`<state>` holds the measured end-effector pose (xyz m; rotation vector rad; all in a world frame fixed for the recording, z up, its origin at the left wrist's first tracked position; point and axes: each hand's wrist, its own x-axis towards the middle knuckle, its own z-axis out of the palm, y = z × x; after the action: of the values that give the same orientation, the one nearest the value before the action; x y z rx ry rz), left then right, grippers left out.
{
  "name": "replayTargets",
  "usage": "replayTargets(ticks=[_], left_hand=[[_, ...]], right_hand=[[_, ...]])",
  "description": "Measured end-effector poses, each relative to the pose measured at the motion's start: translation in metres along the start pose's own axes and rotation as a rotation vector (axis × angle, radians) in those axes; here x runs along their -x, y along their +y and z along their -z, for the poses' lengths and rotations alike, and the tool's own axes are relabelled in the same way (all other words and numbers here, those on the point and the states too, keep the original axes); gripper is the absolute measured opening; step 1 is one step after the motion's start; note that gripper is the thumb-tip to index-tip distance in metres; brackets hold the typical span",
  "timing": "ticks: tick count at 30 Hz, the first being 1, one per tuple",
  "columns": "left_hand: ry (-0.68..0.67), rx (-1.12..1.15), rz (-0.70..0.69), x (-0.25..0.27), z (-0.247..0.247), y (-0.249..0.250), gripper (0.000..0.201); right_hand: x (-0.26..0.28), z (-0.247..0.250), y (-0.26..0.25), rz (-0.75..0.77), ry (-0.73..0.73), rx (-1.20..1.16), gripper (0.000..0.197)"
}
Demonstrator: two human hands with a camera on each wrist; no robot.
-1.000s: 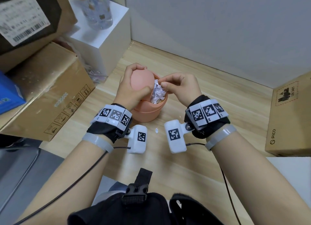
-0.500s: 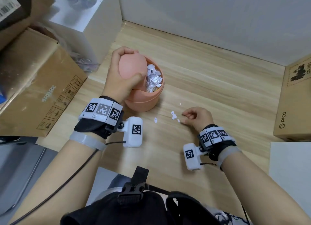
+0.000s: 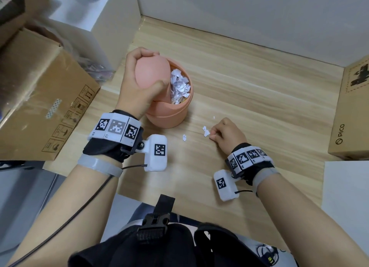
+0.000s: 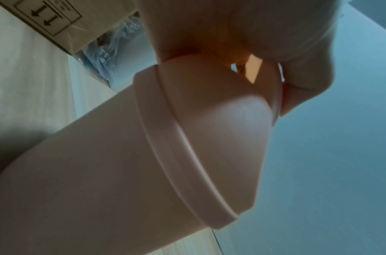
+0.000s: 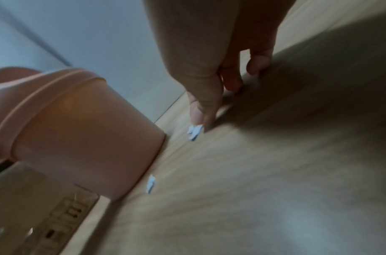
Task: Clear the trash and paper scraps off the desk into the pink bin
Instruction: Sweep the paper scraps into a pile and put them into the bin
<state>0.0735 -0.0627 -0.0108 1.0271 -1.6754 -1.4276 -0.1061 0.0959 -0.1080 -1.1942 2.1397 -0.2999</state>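
Note:
The pink bin (image 3: 169,114) stands on the wooden desk (image 3: 259,98), its swing lid (image 3: 151,68) tipped up and its mouth full of white paper scraps (image 3: 179,86). My left hand (image 3: 154,66) grips the lid from the left, fingers over the top and thumb on the near edge. The left wrist view shows the bin (image 4: 122,172) from below, with the left hand (image 4: 242,57) curled on the lid. To the bin's right, my right hand (image 3: 210,135) pinches a small scrap (image 3: 206,133) lying on the desk. The right wrist view shows the thumb tip on that scrap (image 5: 195,132).
More small scraps lie on the desk: one nearer the bin (image 3: 184,137), a tiny one (image 3: 214,117). A large cardboard box (image 3: 40,106) sits left, a white block (image 3: 111,27) behind the bin, another box (image 3: 351,116) at the right edge, a wall behind.
My right hand left the bin's mouth and dropped to the desk on the bin's right, where it now pinches a scrap. The left hand stays on the tipped lid.

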Motion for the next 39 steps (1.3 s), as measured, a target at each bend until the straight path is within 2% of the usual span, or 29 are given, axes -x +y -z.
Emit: replayTargets(ticks=[3,6,13,22,28,32,35,39], left_hand=[[0.000,0.011,0.010,-0.001,0.000,-0.001,0.050],[-0.003,0.014,0.017,0.000,0.000,-0.001,0.051],[-0.006,0.008,0.012,-0.001,0.001,-0.001,0.051],[-0.012,0.009,-0.004,-0.002,0.001,-0.003,0.051],[-0.015,0.013,-0.009,-0.001,0.001,-0.003,0.051],[-0.009,0.019,0.004,-0.001,0.001,0.000,0.051],[-0.001,0.015,0.010,0.000,0.000,0.001,0.052],[0.005,0.020,0.022,0.000,0.000,0.001,0.051]], right_hand=[[-0.005,0.001,-0.007,-0.031,0.041,-0.114,0.006],[-0.010,-0.001,-0.011,-0.028,0.026,-0.055,0.004],[-0.014,-0.001,-0.010,-0.015,0.031,-0.014,0.027],[-0.015,-0.003,-0.006,0.023,0.052,0.015,0.006],[-0.015,-0.005,-0.006,0.069,0.068,0.076,0.006],[-0.014,-0.007,-0.009,0.118,0.000,0.193,0.008],[-0.016,0.001,-0.013,0.060,-0.018,0.053,0.014],[-0.015,0.034,-0.041,0.108,0.131,-0.326,0.022]])
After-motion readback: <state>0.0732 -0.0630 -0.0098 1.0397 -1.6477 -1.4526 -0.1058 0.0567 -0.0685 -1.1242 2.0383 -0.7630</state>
